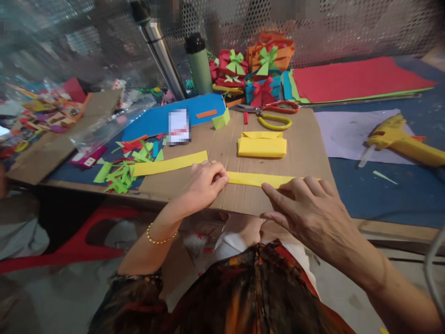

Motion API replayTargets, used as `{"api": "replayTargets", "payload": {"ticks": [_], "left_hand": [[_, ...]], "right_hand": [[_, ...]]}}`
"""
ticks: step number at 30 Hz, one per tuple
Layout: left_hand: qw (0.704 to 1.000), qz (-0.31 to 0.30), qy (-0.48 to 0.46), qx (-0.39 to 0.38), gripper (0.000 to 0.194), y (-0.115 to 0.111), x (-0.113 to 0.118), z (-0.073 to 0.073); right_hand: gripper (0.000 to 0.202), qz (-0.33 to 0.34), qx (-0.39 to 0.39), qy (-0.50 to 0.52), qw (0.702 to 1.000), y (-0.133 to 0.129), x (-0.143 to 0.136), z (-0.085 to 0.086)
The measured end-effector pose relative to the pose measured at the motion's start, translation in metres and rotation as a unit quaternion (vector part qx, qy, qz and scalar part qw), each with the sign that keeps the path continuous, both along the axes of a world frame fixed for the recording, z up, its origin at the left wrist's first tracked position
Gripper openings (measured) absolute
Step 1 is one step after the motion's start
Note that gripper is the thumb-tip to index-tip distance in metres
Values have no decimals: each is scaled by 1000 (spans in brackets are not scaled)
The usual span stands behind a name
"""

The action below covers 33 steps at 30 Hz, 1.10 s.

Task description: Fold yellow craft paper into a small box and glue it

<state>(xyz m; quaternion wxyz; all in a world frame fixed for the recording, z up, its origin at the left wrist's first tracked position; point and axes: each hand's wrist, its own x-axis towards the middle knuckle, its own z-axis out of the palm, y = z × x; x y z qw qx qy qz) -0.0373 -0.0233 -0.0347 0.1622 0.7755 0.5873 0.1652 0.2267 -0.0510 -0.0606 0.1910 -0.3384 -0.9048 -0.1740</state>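
Observation:
My left hand [206,182] is closed, thumb and fingers pinching the left end of a narrow yellow paper strip [246,178] on the cardboard sheet. My right hand [306,204] lies over the strip's other end, index fingertip pressing on its lower edge and thumb apart. Left of my left hand stretches a wider yellow paper strip [170,163]; the hand hides whether the two join. Just beyond the narrow strip rests a small folded yellow paper bag or packet [262,147].
Scissors [274,113] lie behind the packet; a yellow glue gun [399,134] is at right. Green paper scraps [121,174] are heaped at left. Farther back stand a green bottle [200,65], a steel flask [163,55], paper gift bags [269,53] and coloured sheets [354,81].

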Motion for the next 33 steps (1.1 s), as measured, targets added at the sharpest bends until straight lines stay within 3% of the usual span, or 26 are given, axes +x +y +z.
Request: {"api": "replayTargets", "payload": {"ticks": [8,24,27,29,33], "left_hand": [[998,-3,63,-15,17,-1,6,6],[999,-17,48,-2,12,-1,-1,0],[996,-30,74,36,13,-5,0,-5],[987,-52,115,98,23,-10,2,-7],[944,-136,221,202,42,-19,9,-3]], "right_hand": [[51,1,-9,13,1000,-1,-1,-1],[46,5,3,24,1000,0,0,-3],[46,2,1,25,1000,0,0,-3],[46,3,3,23,1000,0,-1,-4],[48,1,-1,25,1000,0,-1,-5]]}}
